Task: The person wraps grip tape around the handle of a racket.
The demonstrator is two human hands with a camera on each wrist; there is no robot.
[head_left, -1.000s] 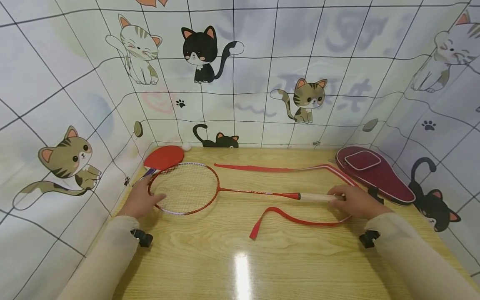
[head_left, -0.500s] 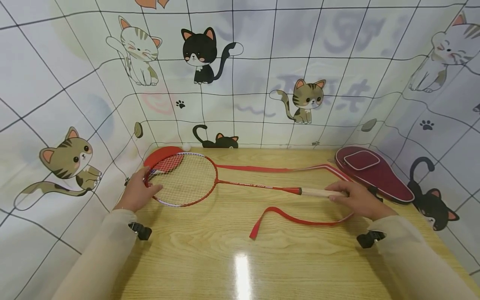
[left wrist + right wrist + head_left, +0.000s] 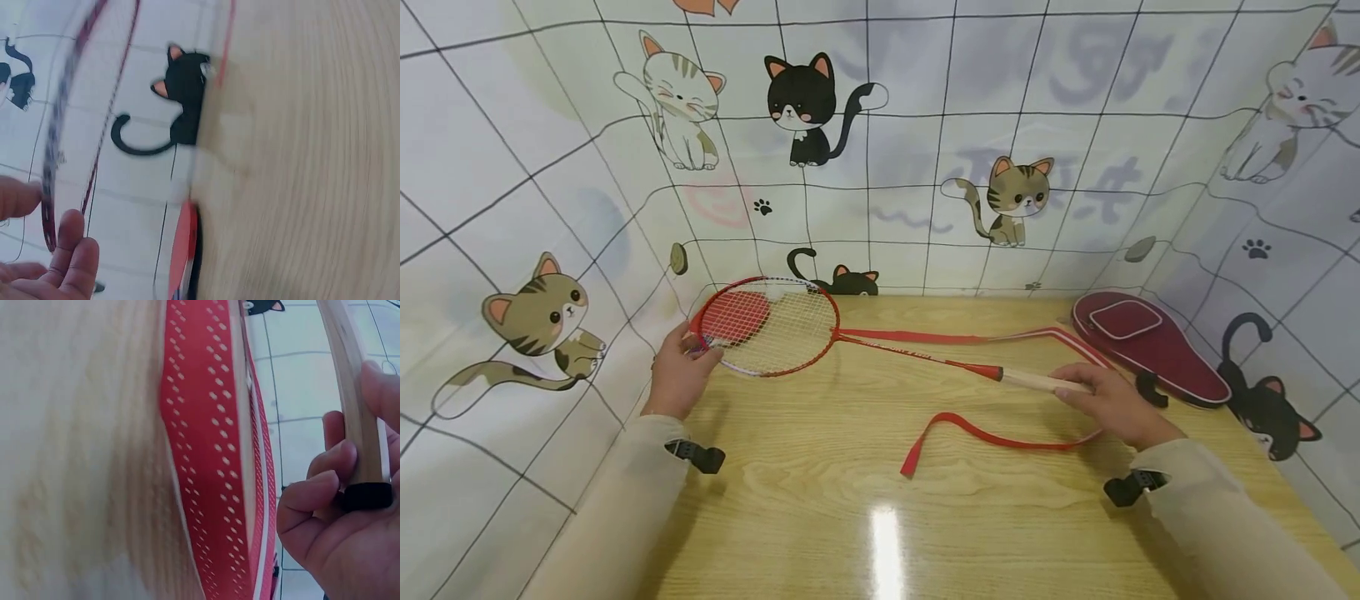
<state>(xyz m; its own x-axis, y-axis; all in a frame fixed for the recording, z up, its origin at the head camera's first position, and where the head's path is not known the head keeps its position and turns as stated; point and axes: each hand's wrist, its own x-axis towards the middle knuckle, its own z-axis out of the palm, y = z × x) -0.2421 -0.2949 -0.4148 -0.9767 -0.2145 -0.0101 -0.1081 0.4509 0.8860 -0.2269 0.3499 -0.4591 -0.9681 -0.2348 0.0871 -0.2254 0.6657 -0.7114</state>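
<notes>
Both hands hold a badminton racket (image 3: 977,368) above the table, its strung head at the left and tilted up. My left hand (image 3: 679,375) pinches the rim of the head between thumb and fingers. At the other end, my right hand (image 3: 1112,404) grips the bare wooden handle (image 3: 1033,380), fingers curled round it near the black butt cap (image 3: 367,496). Beneath lies a long red strip of tape (image 3: 1015,443), looping behind the right hand and back along the far side. In the right wrist view the red tape (image 3: 203,437) shows rows of small holes.
A red table tennis bat (image 3: 183,244) lies at the back left, seen through the strings in the head view, with a white ball (image 3: 772,292) beside it. A maroon bat case (image 3: 1150,346) rests at the back right. A cat-print cloth (image 3: 910,150) surrounds the wooden table (image 3: 820,500).
The racket head has risen from near the tabletop and tilted up, now overlapping the red bat and ball in the head view. The left hand has moved up with it; the right hand keeps its grip.
</notes>
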